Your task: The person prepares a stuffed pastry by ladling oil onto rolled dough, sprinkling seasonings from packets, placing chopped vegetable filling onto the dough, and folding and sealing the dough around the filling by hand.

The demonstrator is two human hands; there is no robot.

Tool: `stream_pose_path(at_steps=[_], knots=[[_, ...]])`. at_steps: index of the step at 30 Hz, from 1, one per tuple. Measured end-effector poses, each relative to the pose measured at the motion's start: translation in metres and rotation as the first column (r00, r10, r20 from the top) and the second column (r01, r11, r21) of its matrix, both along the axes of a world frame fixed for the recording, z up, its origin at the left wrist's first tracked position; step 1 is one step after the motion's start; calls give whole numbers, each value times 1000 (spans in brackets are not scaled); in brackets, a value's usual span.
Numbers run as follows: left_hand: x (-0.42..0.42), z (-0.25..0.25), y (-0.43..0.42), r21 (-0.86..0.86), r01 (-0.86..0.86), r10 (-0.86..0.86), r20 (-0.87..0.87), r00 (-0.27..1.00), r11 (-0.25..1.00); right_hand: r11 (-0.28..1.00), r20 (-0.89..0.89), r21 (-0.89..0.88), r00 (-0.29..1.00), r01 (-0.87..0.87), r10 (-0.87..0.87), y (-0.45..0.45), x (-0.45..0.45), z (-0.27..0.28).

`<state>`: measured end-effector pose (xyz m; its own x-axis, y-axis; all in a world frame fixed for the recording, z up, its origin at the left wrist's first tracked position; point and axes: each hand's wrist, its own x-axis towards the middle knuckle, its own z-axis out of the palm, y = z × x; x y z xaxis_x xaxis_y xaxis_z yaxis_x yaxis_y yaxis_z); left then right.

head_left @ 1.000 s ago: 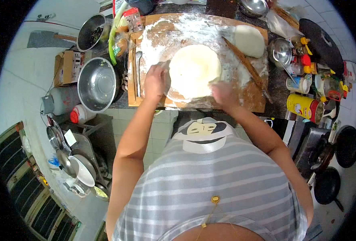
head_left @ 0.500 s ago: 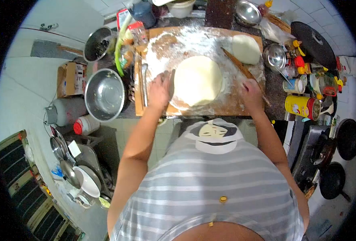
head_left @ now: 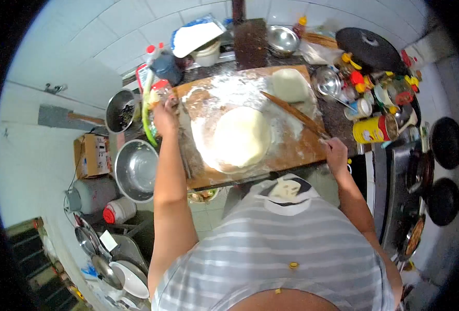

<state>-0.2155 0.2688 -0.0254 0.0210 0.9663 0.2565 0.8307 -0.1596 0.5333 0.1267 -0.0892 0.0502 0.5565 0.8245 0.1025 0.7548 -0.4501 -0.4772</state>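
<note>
One view only, from the head. On the wooden board [head_left: 291, 153], near the middle and toward the near edge, a wide dough round [head_left: 241, 139]; in the far right corner, a smaller dough slab [head_left: 290, 85]; between it and the right edge, a slanting tapered rolling pin [head_left: 293, 113]. Left hand [head_left: 166, 118] curled by the far left corner, just beside a green onion [head_left: 146, 111]. Right hand [head_left: 336, 154] curled at the right edge, toward the near corner, by the pin's lower end. Cannot tell for either between grasping and merely touching. Dough round probably soft, limp, slick where floured, easily torn; best supported from beneath, palms spread under opposite rims.
</note>
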Motion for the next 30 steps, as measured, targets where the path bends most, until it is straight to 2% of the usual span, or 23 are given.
stream_pose_path(at_steps=[2, 5, 8, 9, 11, 14, 17, 18, 19, 20, 22, 23, 24, 25, 26, 27, 28, 29, 30], knots=[[18, 34, 25, -301, -138, 156, 38, 987, 944, 998, -33, 32, 998, -47, 48, 6, -5, 13], [15, -9, 70, -159, -167, 161, -52, 986, 973, 997, -50, -74, 999, -16, 12, 14, -9, 15], [21, -12, 82, -224, -272, 266, -58, 962, 936, 998, -61, 28, 996, -58, 59, 10, -9, 1], [22, -6, 82, -281, -237, 250, 14, 968, 930, 997, -68, 48, 996, -61, 64, 10, -9, 1], [25, -11, 87, -266, -261, 271, 1, 963, 928, 994, -85, 90, 994, -66, 73, 11, -14, 6], [30, -14, 94, -260, -306, 314, -12, 949, 916, 994, -142, 84, 986, -72, 84, 12, -15, 14], [28, -6, 101, -304, -349, 378, 38, 925, 886, 994, -57, 4, 992, -109, 109, 12, -8, 10], [24, -6, 101, -296, -336, 372, 76, 925, 894, 993, -67, 15, 990, -120, 121, 15, -8, 10], [13, -19, 107, -164, -257, 286, 186, 940, 952, 991, -79, 22, 988, -134, 135, 17, -8, 11], [6, -31, 113, -168, -232, 262, 191, 946, 958, 988, -87, 28, 984, -151, 153, 19, -8, 12], [-1, -2, 82, -182, -193, 228, 196, 954, 964, 982, -148, -24, 972, -189, 184, 33, -12, 16], [-6, -2, 72, -114, -134, 160, 264, 951, 984, 976, -176, -41, 963, -212, 202, 47, -15, 17], [-21, -34, 81, -76, 36, 1, 435, 901, 996, 954, -176, -72, 945, -291, 275, 65, -20, 14], [-21, -25, 66, -97, 99, -43, 463, 885, 990, 925, -180, -104, 921, -367, 345, 85, -28, 13], [-15, -8, 39, -119, 163, -85, 492, 866, 979, 909, -217, 19, 886, -416, 410, 105, -44, 21], [-2, 29, 4, -106, 191, -127, 437, 890, 976, 878, -246, 139, 843, -458, 478, 127, -61, 28], [15, 73, -30, -97, 219, -167, 381, 909, 971, 832, -95, 124, 828, -541, 553, 151, -74, 27], [26, 98, -55, -74, 293, -244, 384, 891, 953, 795, -85, 252, 805, -552, 587, 171, -93, 42], [27, 84, -63, -82, 319, -255, 432, 865, 944, 743, -75, 375, 781, -554, 620, 185, -109, 56]])
